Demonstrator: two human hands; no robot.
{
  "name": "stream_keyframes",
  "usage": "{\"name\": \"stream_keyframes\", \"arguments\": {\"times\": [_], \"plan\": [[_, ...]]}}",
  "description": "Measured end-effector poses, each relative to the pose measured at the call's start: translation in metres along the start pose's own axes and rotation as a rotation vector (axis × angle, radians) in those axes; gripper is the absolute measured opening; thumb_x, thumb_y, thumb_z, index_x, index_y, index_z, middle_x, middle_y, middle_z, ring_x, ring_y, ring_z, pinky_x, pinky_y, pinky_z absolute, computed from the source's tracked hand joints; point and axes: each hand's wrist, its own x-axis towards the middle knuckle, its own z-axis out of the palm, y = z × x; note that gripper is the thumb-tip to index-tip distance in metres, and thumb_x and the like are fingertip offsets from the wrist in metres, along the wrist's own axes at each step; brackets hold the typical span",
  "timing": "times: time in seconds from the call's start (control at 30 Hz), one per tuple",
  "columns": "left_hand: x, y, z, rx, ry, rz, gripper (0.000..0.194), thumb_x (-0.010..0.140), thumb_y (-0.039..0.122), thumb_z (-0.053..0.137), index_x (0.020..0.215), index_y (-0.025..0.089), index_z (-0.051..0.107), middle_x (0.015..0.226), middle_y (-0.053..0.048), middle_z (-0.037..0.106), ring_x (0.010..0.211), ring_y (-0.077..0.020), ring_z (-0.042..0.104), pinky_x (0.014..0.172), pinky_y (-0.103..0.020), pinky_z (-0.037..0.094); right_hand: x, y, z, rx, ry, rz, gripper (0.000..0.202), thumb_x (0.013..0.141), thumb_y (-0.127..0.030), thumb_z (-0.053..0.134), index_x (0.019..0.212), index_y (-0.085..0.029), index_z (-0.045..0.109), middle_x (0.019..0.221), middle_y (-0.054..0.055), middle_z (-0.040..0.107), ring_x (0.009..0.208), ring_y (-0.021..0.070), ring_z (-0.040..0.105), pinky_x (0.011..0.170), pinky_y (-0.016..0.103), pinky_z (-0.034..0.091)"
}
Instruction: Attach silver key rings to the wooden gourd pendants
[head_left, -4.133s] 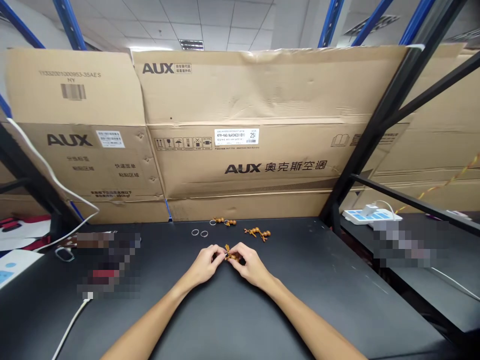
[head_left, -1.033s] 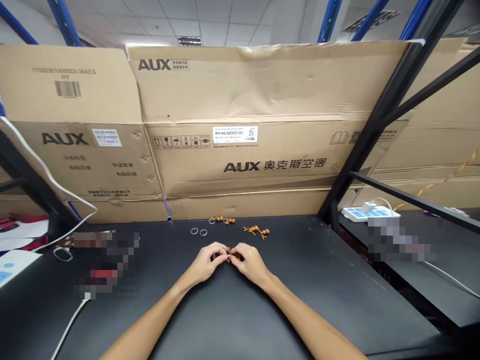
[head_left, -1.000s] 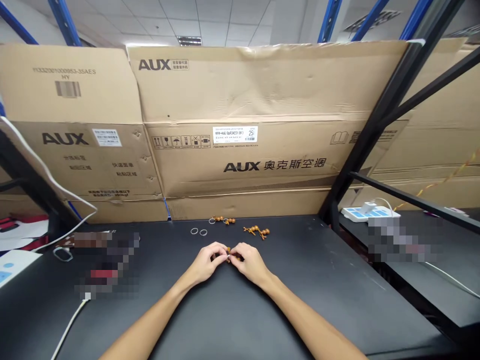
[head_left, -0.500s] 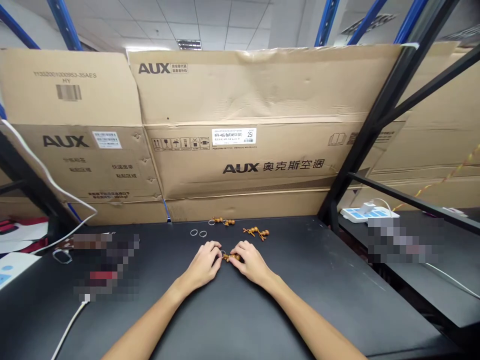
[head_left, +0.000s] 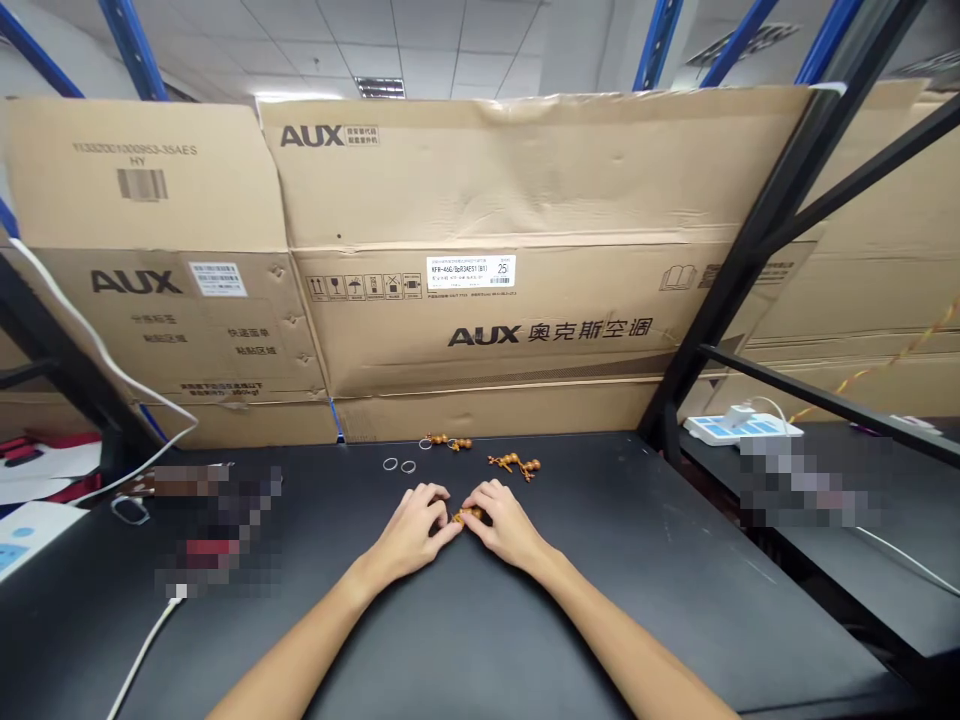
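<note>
The middle cardboard panel [head_left: 547,180] reads "AUX" and "奥克斯空调", its white label [head_left: 471,273] "KFR-46G/BpR3AES1(B1)" and "25".

Before you, an amber-brown gourd charm [head_left: 477,514] stands out against a matte black counter [head_left: 450,640], with silvery rings [head_left: 390,470]; facing you, tan cardboard [head_left: 525,190] bears black lettering [head_left: 484,335], a white label [head_left: 471,272] and, right, a white-and-pale-blue power strip [head_left: 712,431].

Workshop-like space: metal racking [head_left: 757,235], cardboard partitions [head_left: 525,195], workbench [head_left: 600,620]
</note>
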Motion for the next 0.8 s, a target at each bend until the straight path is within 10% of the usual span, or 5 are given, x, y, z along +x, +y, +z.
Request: {"name": "stream_keyframes", "arguments": {"times": [0.8], "plan": [[-0.0005, 0.0007, -0.0012, -0.033, -0.070, 0.043, 0.024, 0.092, 0.030, 0.048, 0.076, 0.020, 0.062, 0.114, -0.004, 0.056, 0.100, -0.0202, 0.053, 0.090, -0.039, 0.041, 0.0002, 0.0017, -0.0016, 0.016, 0.010, 0.056, 0.010, 0.090, -0.026, 0.054, 0.086, -0.021, 0.061, 0.090, 0.004, 0.064, 0.086, 0.0191, 0.054, 0.077, 0.032, 0.041]]}}
